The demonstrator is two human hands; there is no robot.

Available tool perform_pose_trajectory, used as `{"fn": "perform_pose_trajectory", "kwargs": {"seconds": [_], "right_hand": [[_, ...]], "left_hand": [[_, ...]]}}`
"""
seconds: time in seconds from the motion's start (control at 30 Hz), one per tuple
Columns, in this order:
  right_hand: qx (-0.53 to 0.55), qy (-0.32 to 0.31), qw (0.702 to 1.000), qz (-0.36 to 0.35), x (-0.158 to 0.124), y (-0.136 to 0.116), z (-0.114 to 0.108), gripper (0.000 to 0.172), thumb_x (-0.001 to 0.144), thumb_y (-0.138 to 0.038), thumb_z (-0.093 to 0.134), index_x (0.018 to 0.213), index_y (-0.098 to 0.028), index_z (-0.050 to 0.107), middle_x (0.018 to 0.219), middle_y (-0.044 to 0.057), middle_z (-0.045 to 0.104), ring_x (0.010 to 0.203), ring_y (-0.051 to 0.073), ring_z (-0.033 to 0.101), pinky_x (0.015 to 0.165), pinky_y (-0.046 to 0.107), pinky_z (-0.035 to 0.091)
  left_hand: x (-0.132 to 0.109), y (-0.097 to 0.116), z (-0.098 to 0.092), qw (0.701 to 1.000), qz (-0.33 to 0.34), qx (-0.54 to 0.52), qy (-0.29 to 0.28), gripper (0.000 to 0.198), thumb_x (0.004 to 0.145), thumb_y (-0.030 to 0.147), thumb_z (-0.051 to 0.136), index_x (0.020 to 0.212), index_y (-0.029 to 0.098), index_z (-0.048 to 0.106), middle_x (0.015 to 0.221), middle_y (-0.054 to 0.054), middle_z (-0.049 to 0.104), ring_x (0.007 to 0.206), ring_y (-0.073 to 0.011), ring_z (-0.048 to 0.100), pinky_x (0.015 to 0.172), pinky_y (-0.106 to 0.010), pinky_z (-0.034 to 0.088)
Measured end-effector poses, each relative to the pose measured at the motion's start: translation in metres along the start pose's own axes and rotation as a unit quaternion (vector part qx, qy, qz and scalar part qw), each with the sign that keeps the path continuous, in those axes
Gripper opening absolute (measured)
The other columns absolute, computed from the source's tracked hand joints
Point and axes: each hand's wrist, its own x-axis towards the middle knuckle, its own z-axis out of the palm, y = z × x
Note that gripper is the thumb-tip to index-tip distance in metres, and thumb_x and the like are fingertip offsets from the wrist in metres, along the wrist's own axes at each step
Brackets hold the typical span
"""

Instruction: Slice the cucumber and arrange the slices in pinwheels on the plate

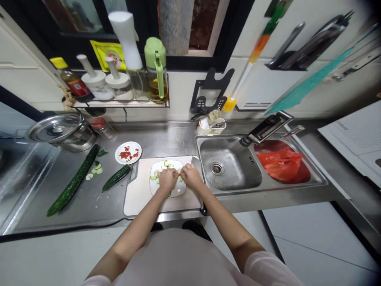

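Observation:
A white squarish plate (157, 189) with cucumber slices (166, 163) set around its rim rests on a pale cutting board (139, 198). My left hand (168, 179) is over the middle of the plate, its fingers closed in a pinch. Just right of it, my right hand (192, 176) reaches over the plate's right side with fingertips pressed together. The two hands nearly meet, and a tiny reddish bit shows by the fingertips; which hand has it I cannot tell. Small red pieces (126, 153) lie on a round white plate (119, 159) behind the board's left corner.
A cut cucumber (116, 178) touches the board's left side. Farther left lie a long cucumber (73, 182), loose slices (97, 169) and a lidded pot (62, 131). A sink (229, 159) adjoins on the right, with a red bag (279, 163) in the second basin. Seasonings fill the rack (125, 104).

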Motion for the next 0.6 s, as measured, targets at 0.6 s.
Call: {"fn": "perform_pose_trajectory", "kwargs": {"seconds": [0.6], "right_hand": [[0.111, 0.100, 0.987, 0.063, -0.010, 0.014, 0.000, 0.011, 0.087, -0.024, 0.054, 0.085, -0.020, 0.063, 0.092, 0.005, 0.059, 0.092, 0.020, 0.048, 0.081, 0.029, 0.037]], "left_hand": [[0.001, -0.005, -0.009, 0.995, -0.018, -0.085, 0.042, 0.016, 0.084, 0.032, 0.056, 0.091, 0.026, 0.069, 0.088, -0.001, 0.071, 0.094, -0.0235, 0.059, 0.085, -0.036, 0.033]]}}
